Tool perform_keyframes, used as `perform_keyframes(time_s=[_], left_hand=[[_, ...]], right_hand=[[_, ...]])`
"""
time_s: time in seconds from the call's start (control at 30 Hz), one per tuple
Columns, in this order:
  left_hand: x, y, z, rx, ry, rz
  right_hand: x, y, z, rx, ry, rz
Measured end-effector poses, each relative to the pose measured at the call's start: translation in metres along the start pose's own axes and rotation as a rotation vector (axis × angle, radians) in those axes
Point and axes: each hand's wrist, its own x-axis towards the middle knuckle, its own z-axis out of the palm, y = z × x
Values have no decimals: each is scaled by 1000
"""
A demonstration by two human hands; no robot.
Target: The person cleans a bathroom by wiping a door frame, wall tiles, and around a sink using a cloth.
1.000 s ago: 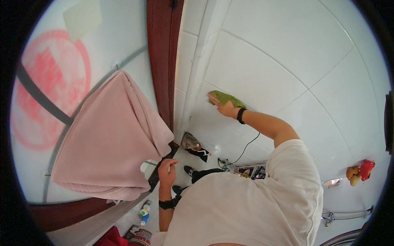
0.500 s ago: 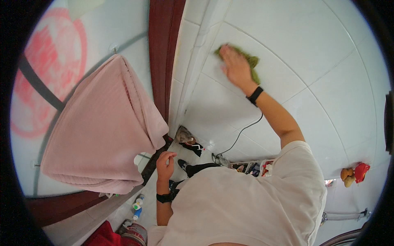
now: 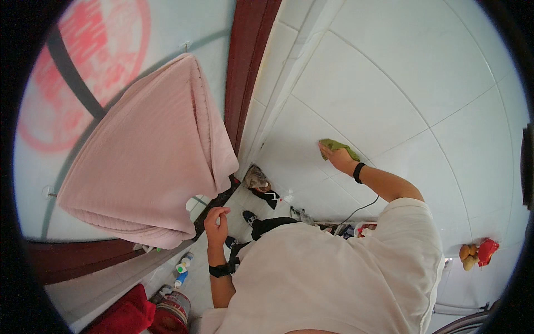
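My right hand presses a folded olive-green cloth against the white tiled wall. Its palm is turned to the tiles, and part of the cloth sticks out above the fingers. A black band circles that wrist. My left hand hangs low in front of my body, holding nothing, its fingers loosely bent and the thumb standing apart from them. Nearest to it is the lower corner of a pink towel, which hangs from hooks on the left; hand and towel look apart.
A dark red door frame runs up beside the wall corner. On the floor lie bottles, a red cloth and a tin-like bucket. A thin cable trails down the wall. A red packet hangs far right.
My right hand has slid down the wall with the green cloth and slightly to the right. The view has shifted a little; my left hand stays low.
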Motion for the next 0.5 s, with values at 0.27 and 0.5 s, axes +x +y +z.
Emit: perform_keyframes(time_s=[0.27, 0.5], left_hand=[[-3, -1, 1, -29, -21, 25], [-5, 2, -3, 17, -38, 6]], right_hand=[[-9, 111, -228, -67, 1208, 619], [68, 35, -189, 93, 461, 301]])
